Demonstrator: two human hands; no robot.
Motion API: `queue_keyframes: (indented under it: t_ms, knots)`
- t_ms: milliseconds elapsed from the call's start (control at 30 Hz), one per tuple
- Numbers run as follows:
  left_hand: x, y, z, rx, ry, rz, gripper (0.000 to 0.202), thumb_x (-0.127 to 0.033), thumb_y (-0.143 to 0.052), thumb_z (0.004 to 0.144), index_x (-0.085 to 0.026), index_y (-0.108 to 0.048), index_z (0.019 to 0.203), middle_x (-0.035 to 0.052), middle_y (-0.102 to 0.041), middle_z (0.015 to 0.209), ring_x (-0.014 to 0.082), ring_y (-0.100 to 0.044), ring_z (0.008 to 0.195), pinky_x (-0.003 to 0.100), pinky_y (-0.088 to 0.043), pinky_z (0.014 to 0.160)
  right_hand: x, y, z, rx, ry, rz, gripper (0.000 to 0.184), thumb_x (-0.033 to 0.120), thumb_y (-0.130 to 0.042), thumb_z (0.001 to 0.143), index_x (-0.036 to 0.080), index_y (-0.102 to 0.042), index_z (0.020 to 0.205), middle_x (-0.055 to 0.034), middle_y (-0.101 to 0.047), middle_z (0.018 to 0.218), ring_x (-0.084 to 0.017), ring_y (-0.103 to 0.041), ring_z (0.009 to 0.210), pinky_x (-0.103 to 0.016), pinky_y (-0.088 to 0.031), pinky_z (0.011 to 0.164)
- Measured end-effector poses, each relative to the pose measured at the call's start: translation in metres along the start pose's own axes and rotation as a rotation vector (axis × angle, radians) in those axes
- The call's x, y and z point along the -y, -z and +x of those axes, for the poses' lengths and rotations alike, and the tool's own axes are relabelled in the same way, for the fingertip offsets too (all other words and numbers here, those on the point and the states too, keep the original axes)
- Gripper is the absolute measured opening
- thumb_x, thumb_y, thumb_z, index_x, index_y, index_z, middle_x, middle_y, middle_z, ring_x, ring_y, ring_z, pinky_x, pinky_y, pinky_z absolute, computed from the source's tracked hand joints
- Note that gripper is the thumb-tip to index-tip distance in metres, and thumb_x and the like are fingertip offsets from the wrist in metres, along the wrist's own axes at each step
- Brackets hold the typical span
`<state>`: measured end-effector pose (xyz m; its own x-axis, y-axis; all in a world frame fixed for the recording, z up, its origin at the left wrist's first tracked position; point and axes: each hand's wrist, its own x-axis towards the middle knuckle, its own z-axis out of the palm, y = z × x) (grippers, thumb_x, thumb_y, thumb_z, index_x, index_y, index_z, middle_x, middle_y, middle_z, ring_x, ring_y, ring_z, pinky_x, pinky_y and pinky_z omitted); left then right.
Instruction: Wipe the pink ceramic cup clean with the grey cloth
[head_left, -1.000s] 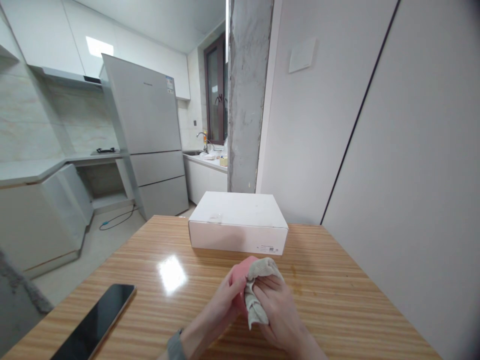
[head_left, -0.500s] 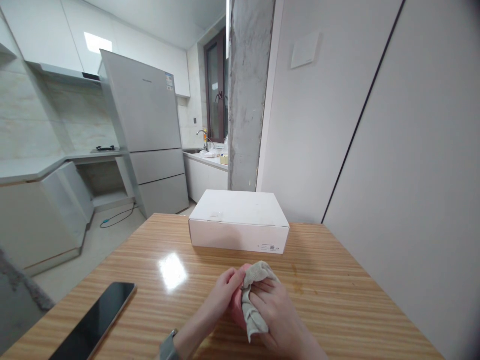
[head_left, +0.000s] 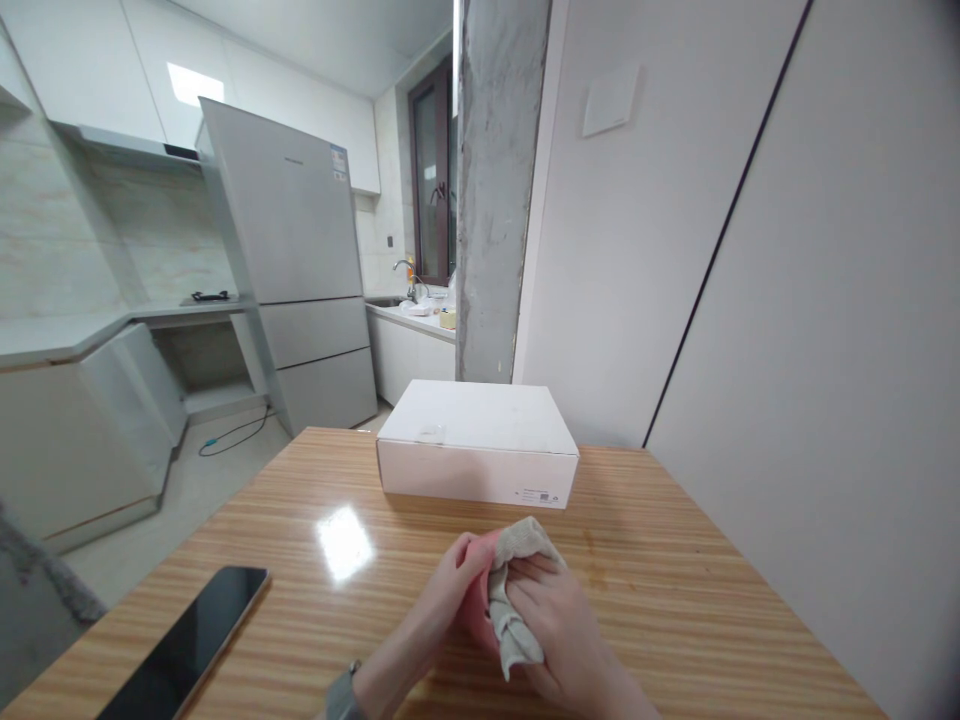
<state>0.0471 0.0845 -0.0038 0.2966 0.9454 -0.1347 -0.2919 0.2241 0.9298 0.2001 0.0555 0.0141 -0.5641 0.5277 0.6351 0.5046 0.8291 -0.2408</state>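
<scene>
My left hand (head_left: pixel 455 578) grips a pink object (head_left: pixel 478 598) from its left side, with the thumb along its upper edge. Most of this object is covered, so its kind cannot be made out. My right hand (head_left: pixel 553 615) presses a light grey cloth (head_left: pixel 525 541) against the pink object, fingers bent into the fabric. One corner of the cloth hangs down below the fingers. Both hands are close together over the front middle of the wooden table (head_left: pixel 675 600).
A closed white box (head_left: pixel 480 470) lies on the table beyond my hands. To the left rests a dark phone (head_left: pixel 191 640). Behind the table are a grey pillar (head_left: pixel 499 200), a tall fridge (head_left: pixel 300 240) and a white wall (head_left: pixel 810 350) on the right.
The left hand has shifted slightly left, baring more of the pink object's top. My right hand and the cloth have moved a little to the right.
</scene>
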Motion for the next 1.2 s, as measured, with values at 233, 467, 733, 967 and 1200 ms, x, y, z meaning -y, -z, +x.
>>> queue_keyframes:
  t_ms: [233, 467, 733, 967, 1200]
  knots:
    - [-0.003, 0.006, 0.003, 0.021, -0.110, 0.038, 0.038, -0.043, -0.078, 0.069, -0.015, -0.061, 0.086, 0.0004, -0.063, 0.080, 0.0140, -0.056, 0.076, 0.023, -0.043, 0.069, 0.005, -0.001, 0.004, -0.001, -0.084, 0.014, 0.025, 0.029, -0.038, 0.088, 0.020, -0.061, 0.093, -0.0119, -0.070, 0.093, -0.029, -0.062, 0.093, -0.045, -0.046, 0.089]
    - [0.000, 0.009, 0.011, -0.165, -0.163, -0.065, 0.046, -0.040, -0.086, 0.059, -0.013, -0.062, 0.087, 0.0062, -0.070, 0.083, 0.0166, -0.061, 0.075, 0.025, -0.048, 0.068, -0.006, -0.002, -0.003, -0.009, -0.152, 0.043, 0.039, 0.025, -0.043, 0.089, 0.016, -0.057, 0.124, -0.0167, -0.064, 0.124, -0.032, -0.056, 0.119, -0.051, -0.038, 0.106]
    - [-0.016, 0.011, 0.008, -0.177, -0.008, -0.461, 0.036, -0.034, -0.076, 0.076, -0.012, -0.067, 0.103, 0.0102, -0.074, 0.097, 0.0233, -0.069, 0.093, 0.030, -0.053, 0.082, -0.028, -0.004, -0.003, -0.603, -0.979, 0.846, 0.038, 0.048, -0.059, 0.080, 0.021, -0.072, 0.103, -0.0078, -0.075, 0.109, -0.033, -0.060, 0.118, -0.046, -0.043, 0.105]
    - [-0.016, 0.003, 0.000, -0.032, 0.121, -0.545, 0.036, -0.043, -0.061, 0.087, -0.014, -0.067, 0.107, 0.0093, -0.074, 0.100, 0.0208, -0.070, 0.089, 0.027, -0.056, 0.076, -0.015, 0.009, 0.008, -0.623, -1.223, 1.511, 0.035, 0.044, -0.070, 0.068, 0.019, -0.075, 0.091, -0.0090, -0.079, 0.088, -0.033, -0.071, 0.099, -0.045, -0.053, 0.091]
    - [-0.014, 0.014, -0.005, 0.089, 0.364, -0.184, 0.068, -0.070, -0.048, 0.081, -0.015, -0.064, 0.119, 0.0039, -0.068, 0.066, 0.0181, -0.062, 0.050, 0.023, -0.046, 0.032, -0.012, 0.006, 0.001, -0.400, -1.214, 1.598, 0.037, 0.043, -0.083, 0.062, 0.020, -0.076, 0.090, -0.0047, -0.078, 0.099, -0.029, -0.069, 0.103, -0.037, -0.047, 0.099]
